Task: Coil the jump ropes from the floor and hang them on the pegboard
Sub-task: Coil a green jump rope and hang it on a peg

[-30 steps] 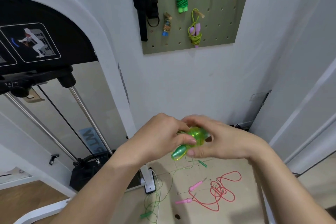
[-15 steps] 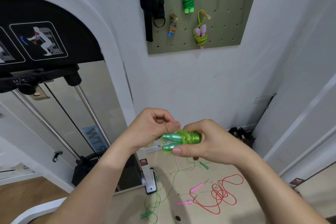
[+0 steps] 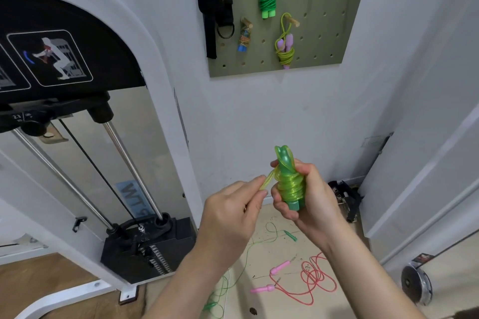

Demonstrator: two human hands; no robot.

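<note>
While the green bundle [image 3: 289,184] lay sideways a moment ago, it now stands upright. My right hand [image 3: 311,202] has its fingers clamped round it, and my left hand [image 3: 230,215] pinches the free loop [image 3: 268,181] just left of it. I judge the coil almost finished. Next comes the pegboard [image 3: 324,41], far above. A pink rope [image 3: 308,282] lies on the floor.

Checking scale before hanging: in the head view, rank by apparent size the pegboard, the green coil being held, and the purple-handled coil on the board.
1. pegboard
2. held green coil, which looks only slightly bigger than the next
3. purple-handled coil
The held one is nearer the camera, so 2 and 3 are unsure.
</note>
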